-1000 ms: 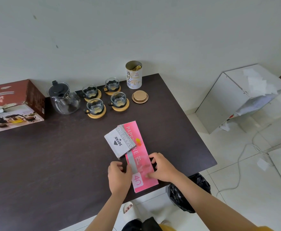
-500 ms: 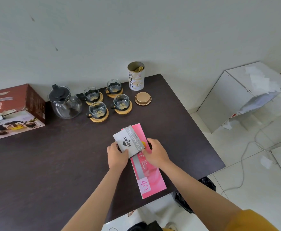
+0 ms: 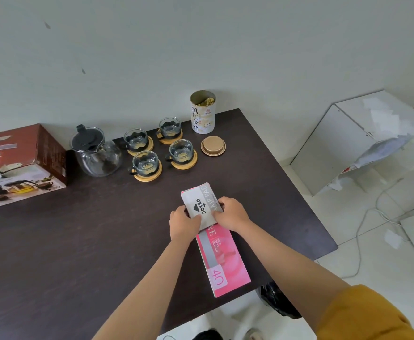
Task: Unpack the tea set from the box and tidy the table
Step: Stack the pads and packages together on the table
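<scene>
Grey box (image 3: 199, 209) between both hands (image 3: 207, 218)

Table top (image 3: 78, 241): very dark brown, near black. On it, the long box (image 3: 225, 261) is pink with a grey stripe and white lettering. The small box (image 3: 201, 207) lying on the long box is grey-white with a black logo. Tea set box (image 3: 22, 163) at the table's far left: dark red with white characters and a pale photo panel. Teapot (image 3: 98, 153): clear glass, black lid. Four cups (image 3: 144, 163): clear glass, tan coasters. Tea tin (image 3: 203, 116): cream, dark characters. My sleeve (image 3: 372, 315): mustard yellow.
</scene>
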Demonstrator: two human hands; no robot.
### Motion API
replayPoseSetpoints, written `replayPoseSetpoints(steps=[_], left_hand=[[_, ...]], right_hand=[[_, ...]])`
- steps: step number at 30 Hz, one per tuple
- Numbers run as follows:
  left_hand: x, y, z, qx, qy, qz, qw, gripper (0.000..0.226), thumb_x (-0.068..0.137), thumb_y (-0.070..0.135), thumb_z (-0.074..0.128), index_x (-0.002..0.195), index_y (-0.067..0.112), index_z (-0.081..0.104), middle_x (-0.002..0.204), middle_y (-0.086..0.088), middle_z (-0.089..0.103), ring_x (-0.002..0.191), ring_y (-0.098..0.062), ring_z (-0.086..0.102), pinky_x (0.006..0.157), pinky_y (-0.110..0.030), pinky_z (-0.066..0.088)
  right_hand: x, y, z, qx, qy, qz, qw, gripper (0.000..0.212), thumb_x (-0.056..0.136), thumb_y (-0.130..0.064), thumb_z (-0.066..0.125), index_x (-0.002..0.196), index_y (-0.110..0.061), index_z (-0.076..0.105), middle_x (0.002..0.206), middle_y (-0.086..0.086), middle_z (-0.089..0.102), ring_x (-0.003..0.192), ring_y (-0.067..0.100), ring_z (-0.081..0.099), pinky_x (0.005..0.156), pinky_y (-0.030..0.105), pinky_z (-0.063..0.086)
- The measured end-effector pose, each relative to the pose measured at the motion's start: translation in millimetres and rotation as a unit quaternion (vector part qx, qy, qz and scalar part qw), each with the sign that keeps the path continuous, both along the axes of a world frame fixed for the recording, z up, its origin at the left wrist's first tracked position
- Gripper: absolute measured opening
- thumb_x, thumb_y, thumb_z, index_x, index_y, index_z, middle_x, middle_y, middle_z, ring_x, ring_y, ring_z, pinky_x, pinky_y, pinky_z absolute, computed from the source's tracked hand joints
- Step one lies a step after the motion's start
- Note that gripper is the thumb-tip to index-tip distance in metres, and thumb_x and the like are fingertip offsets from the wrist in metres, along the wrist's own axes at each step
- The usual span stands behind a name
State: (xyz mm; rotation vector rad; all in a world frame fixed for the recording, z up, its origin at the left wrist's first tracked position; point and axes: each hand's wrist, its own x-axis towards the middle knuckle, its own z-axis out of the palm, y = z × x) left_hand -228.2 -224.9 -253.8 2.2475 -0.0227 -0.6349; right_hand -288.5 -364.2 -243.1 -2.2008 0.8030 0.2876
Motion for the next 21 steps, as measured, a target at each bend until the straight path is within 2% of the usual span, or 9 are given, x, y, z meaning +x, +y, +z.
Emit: replayPoseSetpoints(steps=[3, 5, 8, 11, 13, 14, 16, 19, 21], left_hand=[[7, 1, 0, -0.002, 0.000, -0.013, 1.000, 0.035, 0.081, 0.022, 0.065, 0.114, 0.016, 0.054, 0.109, -0.003, 0.061, 0.092, -0.016, 0.060, 0.064, -0.029, 0.052], [7, 0, 5, 0.000, 0.014, -0.020, 1.000, 0.032, 0.083, 0.022, 0.063, 0.113, 0.017, 0.051, 0.101, 0.001, 0.060, 0.083, -0.014, 0.061, 0.067, -0.036, 0.057], [0, 2, 14, 0.027, 0.066, -0.019, 0.997, 0.032, 0.087, 0.032, 0.059, 0.111, 0.016, 0.045, 0.097, 0.000, 0.060, 0.070, -0.013, 0.061, 0.057, -0.034, 0.057], [-19, 12, 18, 0.057, 0.105, -0.027, 0.992, 0.038, 0.087, 0.043, 0.054, 0.102, 0.009, 0.048, 0.086, -0.008, 0.066, 0.064, -0.020, 0.066, 0.058, -0.035, 0.059], [-38, 23, 16, 0.042, 0.131, -0.036, 0.990, 0.036, 0.087, 0.042, 0.053, 0.092, 0.007, 0.052, 0.073, -0.006, 0.066, 0.057, -0.019, 0.064, 0.054, -0.031, 0.057], [-50, 28, 16, 0.029, 0.146, -0.038, 0.988, 0.032, 0.087, 0.039, 0.054, 0.087, 0.007, 0.052, 0.069, -0.006, 0.065, 0.055, -0.019, 0.062, 0.052, -0.029, 0.054], [-74, 39, 14, 0.013, 0.165, -0.043, 0.985, 0.022, 0.087, 0.032, 0.055, 0.082, 0.011, 0.051, 0.070, -0.006, 0.065, 0.057, -0.020, 0.061, 0.052, -0.030, 0.051], [-105, 50, 8, 0.006, 0.155, -0.067, 0.986, 0.014, 0.086, 0.028, 0.059, 0.089, 0.018, 0.050, 0.081, -0.002, 0.068, 0.070, -0.017, 0.068, 0.063, -0.033, 0.057], [-121, 53, 7, 0.011, 0.132, -0.077, 0.988, 0.015, 0.087, 0.026, 0.061, 0.093, 0.018, 0.049, 0.080, 0.007, 0.065, 0.074, -0.009, 0.064, 0.061, -0.026, 0.053]], right_hand=[[10, -2, -1, -0.041, 0.036, 0.037, 0.998, 0.038, 0.088, -0.039, 0.062, 0.117, -0.016, 0.055, 0.116, 0.007, 0.058, 0.096, 0.022, 0.063, 0.079, 0.040, 0.056], [14, -3, 1, -0.069, 0.056, 0.064, 0.994, 0.040, 0.087, -0.041, 0.062, 0.116, -0.015, 0.054, 0.117, 0.007, 0.056, 0.097, 0.023, 0.062, 0.080, 0.040, 0.056], [11, -3, 5, -0.065, 0.066, 0.075, 0.993, 0.043, 0.087, -0.041, 0.063, 0.118, -0.014, 0.052, 0.118, 0.007, 0.054, 0.099, 0.024, 0.061, 0.080, 0.038, 0.054], [-12, 3, 9, -0.045, 0.067, 0.060, 0.995, 0.041, 0.088, -0.038, 0.062, 0.116, -0.011, 0.049, 0.117, 0.009, 0.052, 0.096, 0.025, 0.061, 0.071, 0.033, 0.050], [-39, 10, 8, -0.026, 0.062, 0.039, 0.997, 0.036, 0.088, -0.035, 0.061, 0.112, -0.011, 0.050, 0.115, 0.010, 0.053, 0.090, 0.023, 0.061, 0.068, 0.032, 0.048], [-54, 13, 6, -0.022, 0.065, 0.030, 0.997, 0.038, 0.088, -0.033, 0.061, 0.116, -0.011, 0.050, 0.117, 0.009, 0.052, 0.091, 0.022, 0.060, 0.070, 0.032, 0.048], [-86, 20, 2, -0.021, 0.064, 0.001, 0.998, 0.045, 0.090, -0.032, 0.061, 0.127, -0.012, 0.048, 0.122, 0.007, 0.049, 0.096, 0.021, 0.059, 0.077, 0.032, 0.050], [-124, 29, -2, -0.008, 0.036, -0.031, 0.999, 0.049, 0.088, -0.031, 0.063, 0.132, -0.014, 0.047, 0.121, 0.003, 0.047, 0.096, 0.016, 0.057, 0.080, 0.032, 0.052], [-141, 37, -3, 0.007, 0.023, -0.022, 0.999, 0.050, 0.087, -0.027, 0.065, 0.132, -0.016, 0.046, 0.122, 0.000, 0.045, 0.098, 0.012, 0.055, 0.079, 0.026, 0.050]])
